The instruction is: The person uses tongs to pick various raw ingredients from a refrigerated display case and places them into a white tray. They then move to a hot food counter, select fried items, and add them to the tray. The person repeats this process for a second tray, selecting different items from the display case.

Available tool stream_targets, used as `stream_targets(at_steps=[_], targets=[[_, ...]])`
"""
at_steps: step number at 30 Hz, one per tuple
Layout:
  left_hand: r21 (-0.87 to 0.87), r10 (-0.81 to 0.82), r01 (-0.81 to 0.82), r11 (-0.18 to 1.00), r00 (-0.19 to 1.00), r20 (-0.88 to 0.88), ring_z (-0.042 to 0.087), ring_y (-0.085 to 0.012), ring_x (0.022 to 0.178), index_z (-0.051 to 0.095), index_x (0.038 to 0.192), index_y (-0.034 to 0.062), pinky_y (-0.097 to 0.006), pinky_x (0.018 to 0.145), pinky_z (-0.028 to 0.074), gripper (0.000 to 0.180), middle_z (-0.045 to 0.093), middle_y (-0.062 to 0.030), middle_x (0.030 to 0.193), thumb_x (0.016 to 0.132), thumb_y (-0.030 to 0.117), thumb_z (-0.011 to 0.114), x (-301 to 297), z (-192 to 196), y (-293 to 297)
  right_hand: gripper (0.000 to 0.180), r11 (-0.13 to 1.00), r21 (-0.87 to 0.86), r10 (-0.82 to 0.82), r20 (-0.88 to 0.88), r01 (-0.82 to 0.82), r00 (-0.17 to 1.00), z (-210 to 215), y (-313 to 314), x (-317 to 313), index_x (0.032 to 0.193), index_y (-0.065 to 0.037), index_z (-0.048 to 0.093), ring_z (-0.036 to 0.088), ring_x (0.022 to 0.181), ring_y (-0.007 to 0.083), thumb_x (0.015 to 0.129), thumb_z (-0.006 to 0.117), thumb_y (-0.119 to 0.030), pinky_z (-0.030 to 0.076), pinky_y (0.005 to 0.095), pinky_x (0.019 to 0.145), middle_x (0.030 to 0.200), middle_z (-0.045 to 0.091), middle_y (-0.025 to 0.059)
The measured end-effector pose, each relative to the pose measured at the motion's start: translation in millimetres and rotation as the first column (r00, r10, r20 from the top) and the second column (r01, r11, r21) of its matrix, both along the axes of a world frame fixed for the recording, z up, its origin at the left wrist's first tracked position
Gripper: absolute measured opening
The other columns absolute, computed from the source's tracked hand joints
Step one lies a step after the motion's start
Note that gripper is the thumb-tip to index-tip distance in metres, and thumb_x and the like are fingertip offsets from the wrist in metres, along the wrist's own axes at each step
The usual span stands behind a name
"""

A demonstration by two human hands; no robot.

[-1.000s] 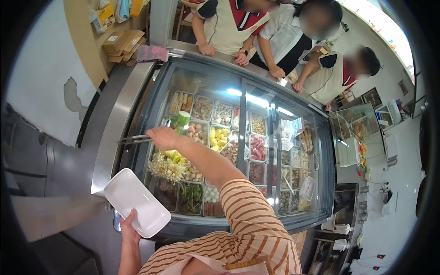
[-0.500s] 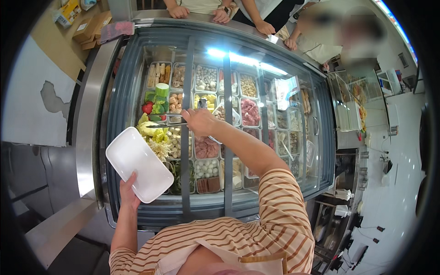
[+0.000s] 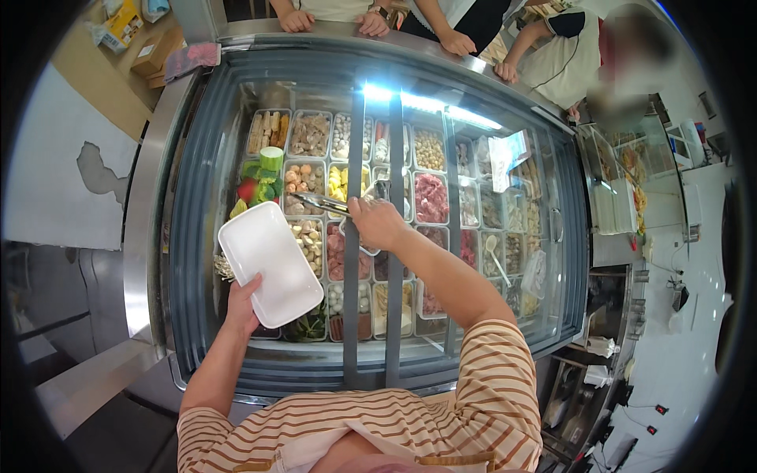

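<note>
- One white tray [image 3: 276, 248] is at eight o'clock over the food case [image 3: 193, 197]; it looks light, stiff, maybe slippery.
- The left hand [image 3: 243, 306] pinches its seven o'clock edge, thumb on top, other fingers hidden: a good hold.
- The right hand [image 3: 380, 223] has its fingers around hard metal tongs [image 3: 335, 207], pointing toward nine o'clock.

The left forearm [image 3: 211, 370] slants forward, left hand [image 3: 243, 306] gripping, thumb on top — the right arm [image 3: 453, 284] stretches forward and leftward, right hand [image 3: 380, 225] curled closed.
</note>
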State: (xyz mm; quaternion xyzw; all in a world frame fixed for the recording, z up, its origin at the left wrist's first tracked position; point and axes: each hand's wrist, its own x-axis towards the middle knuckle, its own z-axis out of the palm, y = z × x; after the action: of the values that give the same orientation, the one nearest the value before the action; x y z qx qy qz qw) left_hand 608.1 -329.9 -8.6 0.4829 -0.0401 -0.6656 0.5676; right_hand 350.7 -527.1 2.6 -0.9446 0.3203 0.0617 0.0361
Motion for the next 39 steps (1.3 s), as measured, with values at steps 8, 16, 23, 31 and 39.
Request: stream_targets(at_steps=[8, 16, 23, 31, 39], targets=[[0.031, -0.049, 0.049, 0.998, 0.999, 0.010, 0.059, -0.0282, 0.098, 0.045, 0.120, -0.0048, -0.041, 0.086, 0.049, 0.040, 0.057, -0.0161, 0.110, 0.085, 0.010, 0.057, -10.1, -22.3, -24.7, 0.022, 0.989, -0.018, -0.146, 0.122, 0.149, 0.982, -2.3, -4.5, -70.8, 0.092, -0.001, 0.044, 0.062, 0.075, 0.0293, 0.075, 0.057, -0.009, 0.048, 0.0380, 0.067, 0.080, 0.059, 0.0122], [0.012, -0.054, 0.054, 0.998, 0.998, 0.037, 0.059, -0.0287, 0.098, 0.045, 0.120, -0.0037, -0.042, 0.086, 0.050, 0.038, 0.057, -0.0161, 0.110, 0.086, 0.009, 0.055, -1.0, -48.8, -53.7, 0.025, 0.958, -0.079, -0.257, 0.181, 0.275, 0.949, 4.0, -2.3, -159.6, 0.100, -0.001, 0.045, 0.060, 0.072, 0.0319, 0.081, 0.055, -0.014, 0.048, 0.0401, 0.064, 0.078, 0.057, 0.0137], [0.051, -0.058, 0.058, 0.997, 0.998, 0.002, 0.059, -0.0268, 0.096, 0.047, 0.117, -0.0046, -0.038, 0.085, 0.049, 0.033, 0.057, -0.0154, 0.108, 0.087, 0.008, 0.053, -13.6, -74.8, -64.2, 0.049, 0.619, 0.310, -0.785, 0.209, 0.722, 0.583, -4.5, -44.7, -122.2, 0.113, 0.008, 0.042, 0.061, 0.079, 0.0368, 0.084, 0.056, -0.029, 0.048, 0.0435, 0.066, 0.087, 0.061, 0.0230], [0.041, -0.101, 0.104, 0.994, 0.992, -0.070, 0.060, -0.0241, 0.095, 0.048, 0.116, -0.0041, -0.037, 0.086, 0.048, 0.033, 0.058, -0.0136, 0.107, 0.086, 0.008, 0.053, -38.7, -91.4, -81.2, 0.030, 0.649, 0.151, -0.761, 0.141, 0.745, 0.634, -108.3, -189.1, -58.1, 0.086, 0.001, 0.063, 0.059, 0.053, 0.0248, 0.081, 0.057, -0.027, 0.048, 0.0370, 0.054, 0.062, 0.060, 0.0124], [0.047, -0.082, 0.086, 0.995, 0.993, -0.079, 0.060, -0.0232, 0.096, 0.048, 0.117, -0.0035, -0.036, 0.084, 0.050, 0.036, 0.058, -0.0134, 0.107, 0.084, 0.009, 0.057, -29.5, -104.1, -98.6, 0.025, 0.382, 0.318, -0.910, -0.037, 0.868, 0.414, -163.4, -249.1, -49.0, 0.083, 0.004, 0.065, 0.064, 0.061, 0.0281, 0.077, 0.051, -0.016, 0.050, 0.0374, 0.057, 0.068, 0.063, 0.0198]])
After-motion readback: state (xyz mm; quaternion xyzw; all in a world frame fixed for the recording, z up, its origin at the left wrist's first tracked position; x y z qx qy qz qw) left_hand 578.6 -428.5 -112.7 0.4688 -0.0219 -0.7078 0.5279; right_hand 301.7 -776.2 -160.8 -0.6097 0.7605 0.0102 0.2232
